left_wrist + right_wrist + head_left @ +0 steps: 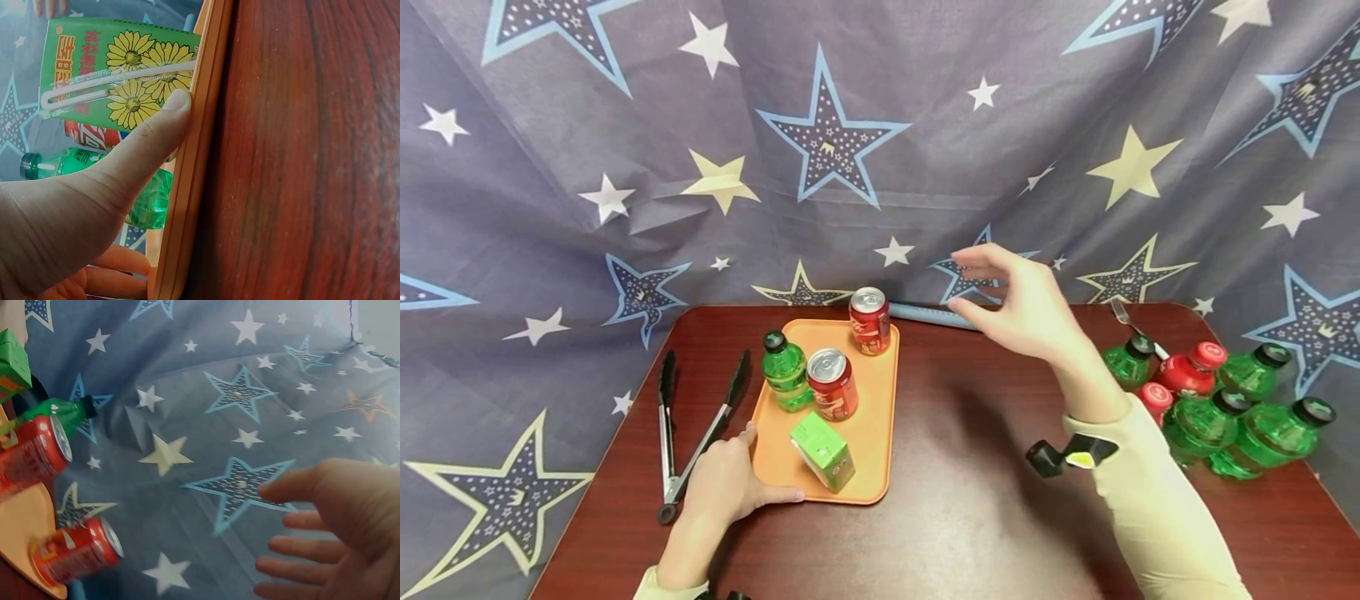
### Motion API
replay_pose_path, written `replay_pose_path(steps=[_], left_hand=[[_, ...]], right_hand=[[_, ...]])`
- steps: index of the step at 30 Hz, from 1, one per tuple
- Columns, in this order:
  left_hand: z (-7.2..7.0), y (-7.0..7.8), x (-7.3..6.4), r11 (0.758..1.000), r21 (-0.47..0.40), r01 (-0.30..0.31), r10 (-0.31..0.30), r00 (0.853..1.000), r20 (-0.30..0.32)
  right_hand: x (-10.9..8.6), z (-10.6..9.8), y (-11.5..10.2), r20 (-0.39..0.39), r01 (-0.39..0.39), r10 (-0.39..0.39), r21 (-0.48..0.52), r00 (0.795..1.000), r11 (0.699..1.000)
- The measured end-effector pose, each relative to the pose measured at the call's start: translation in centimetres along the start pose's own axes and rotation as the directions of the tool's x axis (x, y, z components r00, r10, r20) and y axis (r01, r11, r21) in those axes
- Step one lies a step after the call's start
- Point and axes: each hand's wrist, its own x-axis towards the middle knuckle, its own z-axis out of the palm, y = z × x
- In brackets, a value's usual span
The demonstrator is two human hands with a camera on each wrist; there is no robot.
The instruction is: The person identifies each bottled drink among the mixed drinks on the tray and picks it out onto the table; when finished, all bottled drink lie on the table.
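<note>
Head overview; wrist close-ups sharing tray.

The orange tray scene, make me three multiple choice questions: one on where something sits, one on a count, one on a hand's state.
1. Where do the tongs lie?
A. left of the orange tray
B. on the tray
C. among the bottles at the right

2. How many red cans stand on the tray?
A. one
B. two
C. four

3. What is the right hand doing?
A. gripping a can
B. pressing the table
C. raised, open, holding nothing

Answers: 1 A, the tongs rest on the table beside the left hand. 2 B, a rear can and a nearer can. 3 C, its fingers are spread in the air.
</note>
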Motion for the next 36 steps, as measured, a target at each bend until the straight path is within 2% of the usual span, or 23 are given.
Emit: replay_pose_path(steps=[6,12,18,21,29,36], left_hand=[[0.1,-0.1,0.1,1.000,0.007,0.008,-0.008,1.000,0.011],[0.1,-0.1,0.1,1.000,0.001,0.015,-0.015,1.000,0.023],[0.0,-0.1,0.1,1.000,0.003,0.020,-0.020,0.999,0.030],[0.0,-0.1,0.1,1.000,0.005,0.011,-0.011,1.000,0.021],[0.0,0.0,0.3,1.000,0.008,0.003,-0.003,1.000,0.018],[0.2,-0.1,0.3,1.000,0.007,-0.001,0.001,1.000,0.014]], right_hand=[[2.0,3.8,-1.0,0.038,0.079,-0.086,0.151,0.996,0.985],[3.1,7.6,-2.3,0.106,0.106,-0.136,0.250,0.985,0.962],[3.9,11.3,-3.3,0.169,0.194,-0.243,0.260,0.955,0.946],[4.2,13.1,-3.5,0.186,0.219,-0.270,0.256,0.945,0.942],[4.2,16.7,-3.7,0.247,0.218,-0.268,0.211,0.931,0.953],[4.5,18.8,-3.7,0.337,0.209,-0.266,0.196,0.903,0.958]])
